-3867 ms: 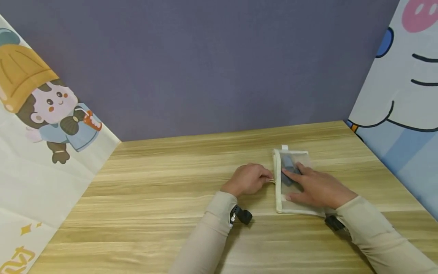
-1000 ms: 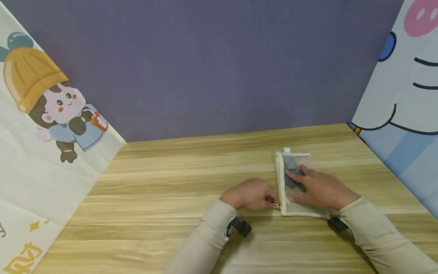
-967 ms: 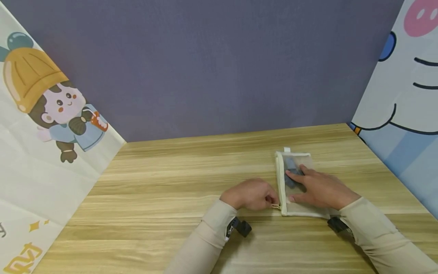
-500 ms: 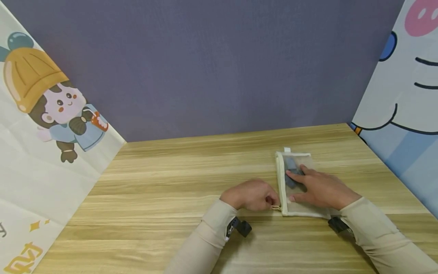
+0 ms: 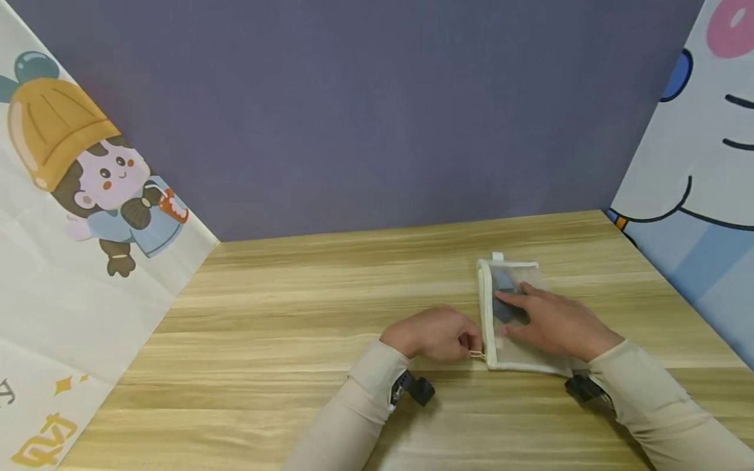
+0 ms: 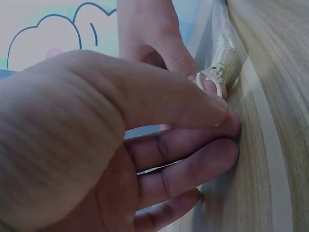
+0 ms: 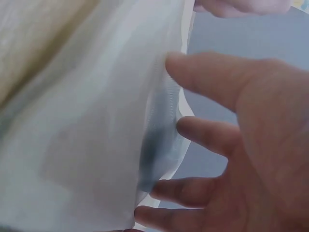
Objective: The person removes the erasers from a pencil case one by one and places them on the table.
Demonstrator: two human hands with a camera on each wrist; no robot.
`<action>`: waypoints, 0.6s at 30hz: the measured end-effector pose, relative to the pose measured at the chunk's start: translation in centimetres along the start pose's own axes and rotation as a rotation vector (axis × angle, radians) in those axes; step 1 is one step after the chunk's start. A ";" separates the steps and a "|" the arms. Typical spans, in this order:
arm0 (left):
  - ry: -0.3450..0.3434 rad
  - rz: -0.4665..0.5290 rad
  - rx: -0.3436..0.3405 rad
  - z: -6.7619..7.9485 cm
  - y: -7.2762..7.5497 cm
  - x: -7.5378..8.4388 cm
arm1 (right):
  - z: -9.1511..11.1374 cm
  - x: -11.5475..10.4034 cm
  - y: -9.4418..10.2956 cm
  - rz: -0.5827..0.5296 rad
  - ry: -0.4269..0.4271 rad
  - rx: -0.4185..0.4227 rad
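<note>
A translucent mesh zipper pouch [image 5: 524,352] with cream edging lies on the wooden table, its zipper along the left side. Inside it shows a dark grey-blue item [image 5: 503,304] whose kind I cannot tell. My left hand [image 5: 436,335] pinches the looped zipper pull [image 6: 212,84] between thumb and forefinger, at the near end of the zipper. Spread over the pouch is my right hand [image 5: 554,324], fingers fairly straight. In the right wrist view its fingertips [image 7: 176,65] touch the mesh. The right hand covers part of the pouch and of the item.
The wooden table [image 5: 283,314] meets a grey-purple back panel [image 5: 377,118]. Cartoon-printed panels stand at the left [image 5: 35,275] and right [image 5: 707,196]. A small black wrist camera [image 5: 419,390] hangs at the left cuff, close above the table.
Over the earlier frames my left hand has come toward me along the zipper with the pull, from mid-side to the near corner. Since then it has stayed there; my right thumb has shifted slightly.
</note>
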State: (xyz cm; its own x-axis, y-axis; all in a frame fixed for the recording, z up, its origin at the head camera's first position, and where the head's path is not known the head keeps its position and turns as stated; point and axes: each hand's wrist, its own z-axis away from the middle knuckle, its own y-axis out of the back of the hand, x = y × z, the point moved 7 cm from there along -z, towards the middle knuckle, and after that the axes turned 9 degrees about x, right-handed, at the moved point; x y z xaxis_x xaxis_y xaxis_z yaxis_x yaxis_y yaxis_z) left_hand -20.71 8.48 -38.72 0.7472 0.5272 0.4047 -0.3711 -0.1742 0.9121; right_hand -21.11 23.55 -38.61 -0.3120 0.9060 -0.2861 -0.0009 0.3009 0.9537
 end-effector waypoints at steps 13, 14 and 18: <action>0.036 0.086 0.038 -0.3 0.1 -0.8 | 0.3 -1.2 1.1 0.091 0.045 0.128; 0.034 0.090 0.045 -0.3 0.1 -0.8 | 0.3 -1.4 1.2 0.089 0.056 0.142; 0.019 0.090 0.073 -0.2 0.4 -1.0 | 0.2 -2.0 1.6 0.077 0.105 0.205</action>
State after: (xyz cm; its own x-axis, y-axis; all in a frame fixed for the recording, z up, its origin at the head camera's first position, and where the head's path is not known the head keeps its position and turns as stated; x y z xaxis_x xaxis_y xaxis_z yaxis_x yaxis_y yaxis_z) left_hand -21.69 8.05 -38.75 0.7019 0.5223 0.4843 -0.3944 -0.2812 0.8749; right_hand -20.32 22.22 -36.56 -0.4007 0.8958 -0.1923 0.2163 0.2964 0.9302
